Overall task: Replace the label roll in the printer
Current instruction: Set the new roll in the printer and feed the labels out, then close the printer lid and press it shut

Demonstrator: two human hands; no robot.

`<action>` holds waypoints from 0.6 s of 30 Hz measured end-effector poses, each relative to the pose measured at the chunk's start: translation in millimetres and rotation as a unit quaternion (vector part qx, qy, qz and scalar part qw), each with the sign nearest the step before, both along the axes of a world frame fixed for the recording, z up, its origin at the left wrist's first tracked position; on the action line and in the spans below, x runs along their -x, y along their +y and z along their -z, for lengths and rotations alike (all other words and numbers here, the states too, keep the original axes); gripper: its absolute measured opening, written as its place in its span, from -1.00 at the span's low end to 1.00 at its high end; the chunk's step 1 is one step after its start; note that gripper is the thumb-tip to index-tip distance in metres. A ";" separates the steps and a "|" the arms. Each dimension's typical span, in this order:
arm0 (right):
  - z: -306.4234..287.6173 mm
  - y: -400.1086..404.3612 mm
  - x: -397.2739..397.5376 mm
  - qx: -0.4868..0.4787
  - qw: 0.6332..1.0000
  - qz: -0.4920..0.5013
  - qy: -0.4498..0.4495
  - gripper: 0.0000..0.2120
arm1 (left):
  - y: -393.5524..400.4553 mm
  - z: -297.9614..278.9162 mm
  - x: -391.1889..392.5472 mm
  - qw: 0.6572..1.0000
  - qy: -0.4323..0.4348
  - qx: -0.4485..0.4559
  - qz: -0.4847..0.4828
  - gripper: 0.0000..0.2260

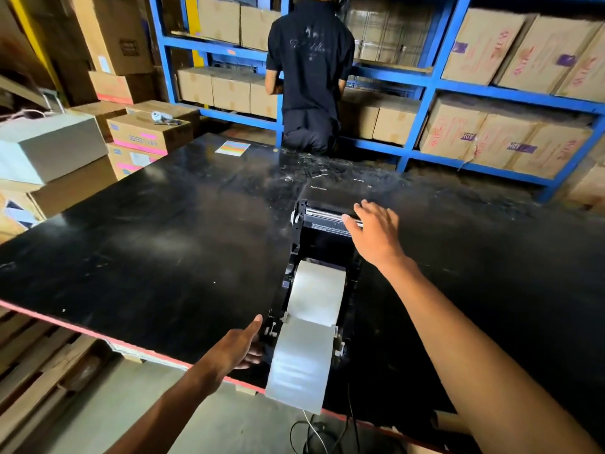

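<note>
A black label printer (pixel 319 244) stands open on the black table (pixel 170 244), its lid (pixel 330 198) tilted back. A white label roll (pixel 319 291) lies in its bay, and a strip of labels (pixel 302 362) runs forward over the table's front edge. My right hand (pixel 375 232) rests on the raised lid's edge near the print head, fingers spread. My left hand (pixel 237 348) is open against the printer's front left side, thumb up; I cannot tell whether its fingers press a part.
A person in dark clothes (pixel 309 73) kneels at the table's far edge, facing blue shelves (pixel 422 80) of cardboard boxes. Boxes (pixel 147 132) are stacked at the left. A colourful sheet (pixel 232 148) lies far on the table. Cables (pixel 314 430) hang below the front edge.
</note>
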State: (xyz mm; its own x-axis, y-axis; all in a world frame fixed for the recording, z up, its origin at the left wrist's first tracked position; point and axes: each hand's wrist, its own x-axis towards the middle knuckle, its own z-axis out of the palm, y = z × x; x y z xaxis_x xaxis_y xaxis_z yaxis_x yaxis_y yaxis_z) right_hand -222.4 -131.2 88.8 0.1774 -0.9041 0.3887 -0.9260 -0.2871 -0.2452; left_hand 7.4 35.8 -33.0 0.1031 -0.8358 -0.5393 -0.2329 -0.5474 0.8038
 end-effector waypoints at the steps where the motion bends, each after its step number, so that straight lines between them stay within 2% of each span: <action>1: 5.0 9.0 0.9 0.044 0.999 -0.005 -0.027 -0.57 | -0.5 0.3 -0.2 1.000 0.001 0.001 -0.002 -0.43; 5: 19.7 51.4 13.0 0.193 0.975 -0.050 -0.099 -0.79 | 1.9 4.0 0.3 0.999 0.000 0.020 -0.030 -0.44; 7: 32.8 76.3 14.9 0.211 0.970 -0.073 -0.095 -0.92 | 5.4 5.7 1.3 0.998 0.010 0.033 -0.046 -0.46; 9: 47.6 97.2 15.6 0.201 0.972 -0.076 -0.096 -0.92 | 6.6 5.8 2.3 0.997 0.020 0.040 -0.056 -0.47; 14: 78.0 125.8 17.1 0.123 0.989 -0.047 -0.074 -0.49 | 6.5 6.0 3.3 0.995 0.039 0.036 -0.081 -0.43; 18: 93.5 140.4 21.8 0.069 0.996 -0.052 -0.029 -0.24 | 7.4 1.4 6.9 0.993 0.056 0.026 -0.101 -0.31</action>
State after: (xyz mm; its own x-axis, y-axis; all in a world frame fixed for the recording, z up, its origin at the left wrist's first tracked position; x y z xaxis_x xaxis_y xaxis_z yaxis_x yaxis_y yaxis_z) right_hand -244.2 9.2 -4.7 0.2402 -0.8192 0.5208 -0.8753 -0.4147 -0.2486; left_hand 0.5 43.1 -34.4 0.2127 -0.8311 -0.5138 -0.0297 -0.5311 0.8468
